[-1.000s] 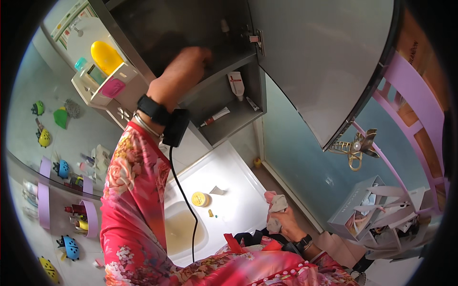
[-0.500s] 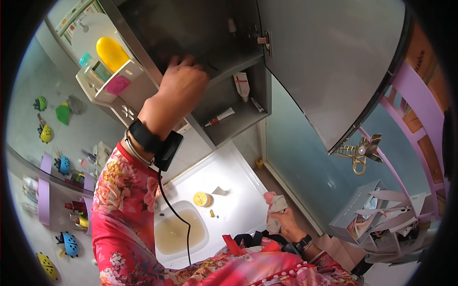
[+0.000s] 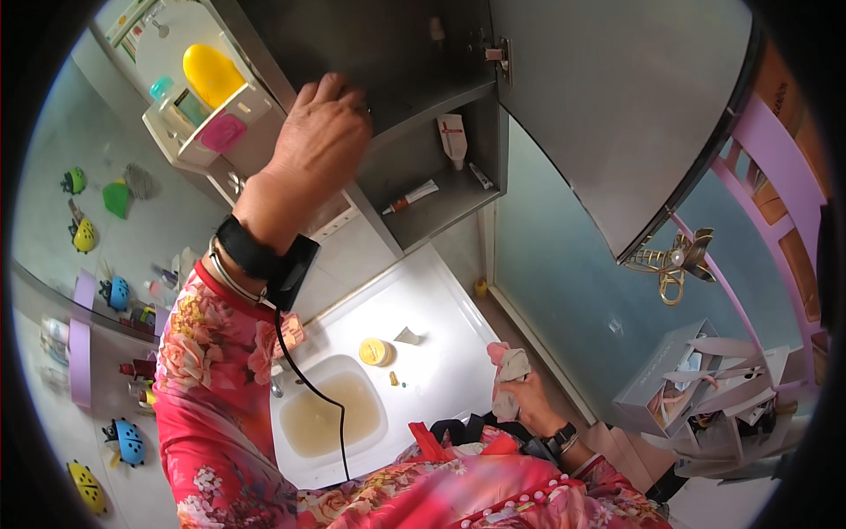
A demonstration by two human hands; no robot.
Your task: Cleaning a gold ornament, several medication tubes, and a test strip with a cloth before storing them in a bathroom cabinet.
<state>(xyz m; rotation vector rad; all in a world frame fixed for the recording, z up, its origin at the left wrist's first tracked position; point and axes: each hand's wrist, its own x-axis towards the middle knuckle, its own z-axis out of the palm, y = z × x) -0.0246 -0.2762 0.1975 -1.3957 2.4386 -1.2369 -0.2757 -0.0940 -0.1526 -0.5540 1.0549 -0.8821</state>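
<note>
A crumpled pinkish-grey cloth (image 3: 508,379) sits bunched in the right hand (image 3: 529,401) at the lower centre-right of the frame, just beside the white sink counter. The open mirrored cabinet (image 3: 423,115) fills the upper centre, where the left hand (image 3: 322,145) touches its shelf edge.

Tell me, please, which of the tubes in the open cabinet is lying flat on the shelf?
The slim white tube with the red cap lies flat near the shelf's front edge; the wider white tube stands upright at the back.
</note>
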